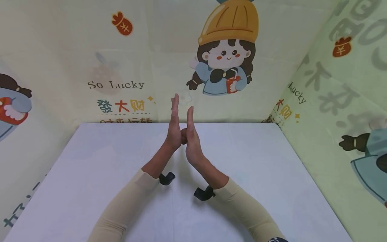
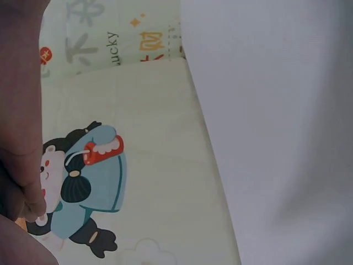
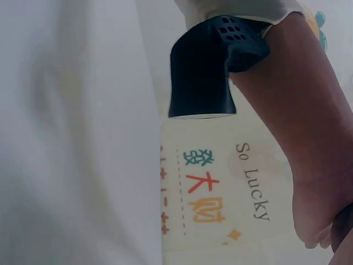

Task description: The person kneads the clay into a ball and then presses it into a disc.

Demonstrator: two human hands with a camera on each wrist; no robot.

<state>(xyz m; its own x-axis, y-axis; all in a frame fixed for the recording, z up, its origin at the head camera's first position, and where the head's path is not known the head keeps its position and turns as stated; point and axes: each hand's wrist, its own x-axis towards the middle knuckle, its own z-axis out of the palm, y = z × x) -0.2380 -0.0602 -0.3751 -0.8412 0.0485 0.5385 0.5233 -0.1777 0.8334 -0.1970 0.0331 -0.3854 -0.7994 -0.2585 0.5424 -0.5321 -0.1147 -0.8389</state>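
Observation:
In the head view my left hand point(image 1: 173, 132) and right hand point(image 1: 192, 143) are raised upright over the table, palms turned toward each other and straight fingers pointing up. Their fingertips stand a little apart. Lower down, a skin-toned, bent part like a thumb or curled finger fills the small gap between the palms. No separate object shows in either hand. Only part of the left hand point(image 2: 22, 127) shows along the left edge of the left wrist view. From the right wrist, the left hand point(image 3: 314, 215) appears at the lower right, cut off by the frame.
A white table point(image 1: 121, 151) lies beneath the forearms. Black wrist camera mounts sit at the left cuff point(image 1: 167, 178) and the right cuff point(image 1: 204, 193). Behind and beside the table hangs a pale cloth backdrop point(image 1: 169, 43) printed with cartoon figures and lettering.

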